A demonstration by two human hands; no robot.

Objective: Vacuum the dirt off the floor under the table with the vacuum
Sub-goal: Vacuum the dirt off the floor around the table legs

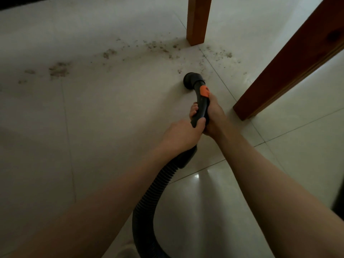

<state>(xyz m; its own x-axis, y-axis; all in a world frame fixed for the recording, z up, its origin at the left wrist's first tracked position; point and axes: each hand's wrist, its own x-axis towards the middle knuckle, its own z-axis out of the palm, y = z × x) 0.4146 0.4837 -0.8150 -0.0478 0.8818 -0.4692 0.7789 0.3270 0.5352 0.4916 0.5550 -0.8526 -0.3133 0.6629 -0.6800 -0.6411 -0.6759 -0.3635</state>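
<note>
both hands, left (pixel 183 132) & right (pixel 212 116), grip clenched on vacuum handle (pixel 202 107), nozzle (pixel 191 81) near dirt (pixel 59 69).

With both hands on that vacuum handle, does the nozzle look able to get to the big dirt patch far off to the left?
Probably yes. The floor between the nozzle and that dirt patch is open tile; the table legs stand on the other side.
</note>
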